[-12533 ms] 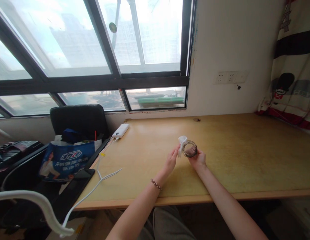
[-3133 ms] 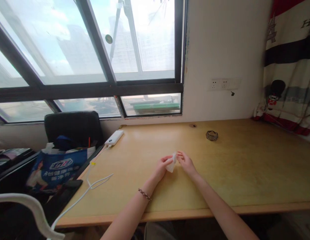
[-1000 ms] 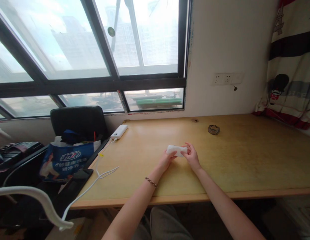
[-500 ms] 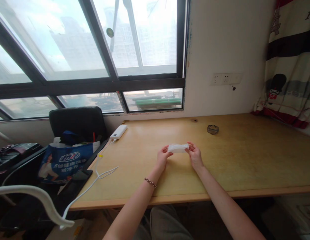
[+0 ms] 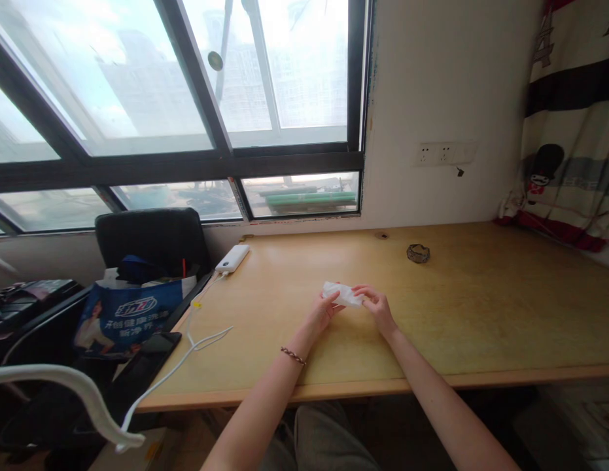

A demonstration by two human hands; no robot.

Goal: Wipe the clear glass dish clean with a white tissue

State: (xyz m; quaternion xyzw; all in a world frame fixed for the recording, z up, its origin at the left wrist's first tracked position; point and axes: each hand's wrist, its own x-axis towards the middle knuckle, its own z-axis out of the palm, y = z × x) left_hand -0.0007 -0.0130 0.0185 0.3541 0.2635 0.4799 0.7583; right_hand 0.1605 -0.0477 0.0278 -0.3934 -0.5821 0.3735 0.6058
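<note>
A small white, soft-looking piece, perhaps folded tissue or cloth [image 5: 347, 294], is held above the middle of the wooden table [image 5: 284, 360]. My left hand [image 5: 325, 309] grips its left end, with the thumb on top and fingers beneath. At its right end, my right hand [image 5: 375, 306] pinches it, fingers resting over the top edge. The piece tilts down slightly to the right. A braided bracelet sits round my left wrist.
A dark ring-shaped object [image 5: 418, 254] lies at the back right of the table. Near the back left corner is a white power bank [image 5: 232, 260] with a white cable [image 5: 191, 340]. A blue bag [image 5: 132, 317] rests on a black chair [image 5: 150, 239] to the left.
My right hand has moved slightly left, closer to my left hand. The white piece has shifted left and tilted, and my left thumb now lies over its front.
</note>
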